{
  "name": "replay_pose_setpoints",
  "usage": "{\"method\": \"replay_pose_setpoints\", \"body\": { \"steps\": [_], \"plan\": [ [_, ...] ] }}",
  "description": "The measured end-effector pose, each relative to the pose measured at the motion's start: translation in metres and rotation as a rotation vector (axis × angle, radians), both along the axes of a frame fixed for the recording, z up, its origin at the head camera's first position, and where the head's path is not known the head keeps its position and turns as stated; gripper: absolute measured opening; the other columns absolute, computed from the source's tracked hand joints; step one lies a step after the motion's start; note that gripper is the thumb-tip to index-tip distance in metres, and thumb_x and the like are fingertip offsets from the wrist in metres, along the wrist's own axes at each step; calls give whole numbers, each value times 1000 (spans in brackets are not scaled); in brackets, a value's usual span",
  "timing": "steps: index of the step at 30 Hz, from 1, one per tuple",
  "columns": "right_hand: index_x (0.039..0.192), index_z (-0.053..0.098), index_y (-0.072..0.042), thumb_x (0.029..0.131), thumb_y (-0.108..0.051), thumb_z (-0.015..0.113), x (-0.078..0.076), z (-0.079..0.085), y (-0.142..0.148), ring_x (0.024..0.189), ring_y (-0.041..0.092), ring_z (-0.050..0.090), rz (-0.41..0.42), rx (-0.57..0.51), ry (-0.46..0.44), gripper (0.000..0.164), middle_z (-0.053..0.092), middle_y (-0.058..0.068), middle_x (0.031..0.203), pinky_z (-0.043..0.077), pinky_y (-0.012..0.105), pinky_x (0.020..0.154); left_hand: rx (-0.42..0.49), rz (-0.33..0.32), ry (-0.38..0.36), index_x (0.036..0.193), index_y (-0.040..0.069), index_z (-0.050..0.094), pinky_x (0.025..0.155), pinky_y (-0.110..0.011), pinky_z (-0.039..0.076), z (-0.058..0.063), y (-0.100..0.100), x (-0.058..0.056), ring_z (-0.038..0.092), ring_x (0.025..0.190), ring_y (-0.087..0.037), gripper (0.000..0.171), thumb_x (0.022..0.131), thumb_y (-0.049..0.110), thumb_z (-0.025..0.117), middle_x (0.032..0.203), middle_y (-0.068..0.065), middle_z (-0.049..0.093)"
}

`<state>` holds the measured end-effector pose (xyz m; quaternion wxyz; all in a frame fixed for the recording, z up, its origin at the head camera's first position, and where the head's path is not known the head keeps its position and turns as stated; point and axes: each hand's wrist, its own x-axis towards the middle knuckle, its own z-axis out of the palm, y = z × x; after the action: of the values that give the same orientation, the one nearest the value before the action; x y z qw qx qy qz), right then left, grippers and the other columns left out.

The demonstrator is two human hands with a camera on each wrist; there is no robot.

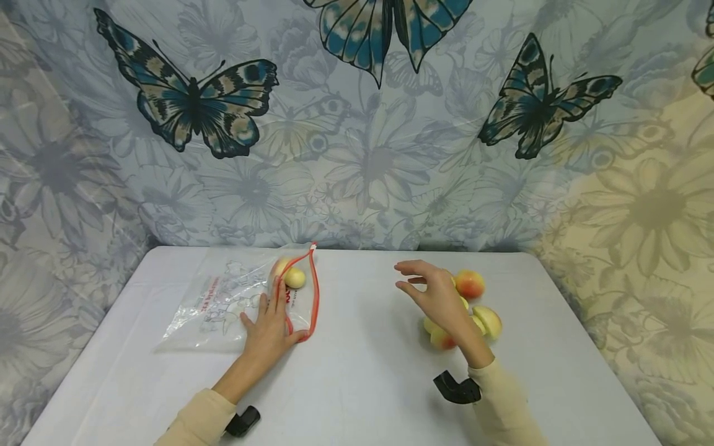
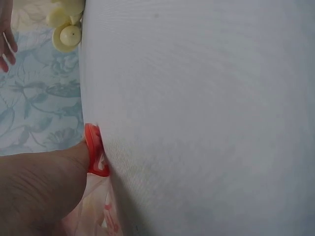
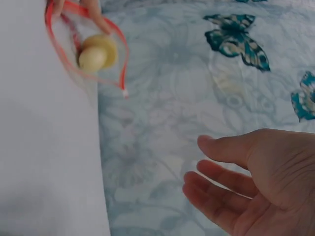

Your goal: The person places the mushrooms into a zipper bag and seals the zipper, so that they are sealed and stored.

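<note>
My left hand (image 1: 268, 331) rests with spread fingers on a clear zip bag (image 1: 195, 310) with a red-edged mouth. Its thumb presses the red edge (image 2: 96, 150), while a finger reaches the opposite edge, and the mouth stands apart. Just inside lie a small pale-yellow ball-shaped piece (image 1: 295, 278) and a larger yellow piece (image 3: 109, 48). My right hand (image 1: 435, 297) hangs in the air with nothing in it, thumb and fingers apart and loosely bent. In the head view it partly hides a group of yellow-and-red fruit-like pieces (image 1: 470, 284) on the table.
A white table (image 1: 357, 384) carries the bag on its left side and the fruit-like pieces on its right. Cloth with a butterfly print (image 1: 379, 186) hangs close behind the far edge. Black wrist mounts (image 1: 457, 389) stick out from both sleeves.
</note>
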<state>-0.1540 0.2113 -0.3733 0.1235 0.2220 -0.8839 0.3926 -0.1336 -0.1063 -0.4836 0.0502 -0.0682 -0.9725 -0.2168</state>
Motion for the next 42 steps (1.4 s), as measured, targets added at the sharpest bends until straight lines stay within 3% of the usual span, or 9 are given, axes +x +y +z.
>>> {"method": "replay_pose_setpoints", "body": {
  "steps": [8,18,31,42],
  "plan": [
    [120,66,2,84,-1,74,1,-2,40,104,34,65,-65,117,-76,37,67,15,119,52,49,88,8,1,-4,157,4,4,92,-86,14,0,-1,0,26,139,-53,120,75,43,82,165,-10,3],
    [117,65,8,82,1,74,-2,-18,74,110,42,59,-111,220,-154,36,65,24,118,50,55,89,12,-2,0,157,4,4,92,-86,14,-1,-2,1,26,138,-54,120,75,43,83,165,-10,3],
    [116,66,7,80,-2,76,-3,-25,83,98,40,62,-142,320,-192,38,67,22,110,51,54,84,17,-2,7,157,3,4,92,-86,14,-1,-1,0,26,139,-53,120,74,43,83,165,-10,5],
    [114,68,4,78,-1,77,-3,-24,85,86,28,58,-155,373,-204,38,67,15,101,48,45,74,23,-4,28,156,2,7,91,-86,14,-1,-2,0,26,138,-53,119,74,41,83,164,-13,8]
  ]
}}
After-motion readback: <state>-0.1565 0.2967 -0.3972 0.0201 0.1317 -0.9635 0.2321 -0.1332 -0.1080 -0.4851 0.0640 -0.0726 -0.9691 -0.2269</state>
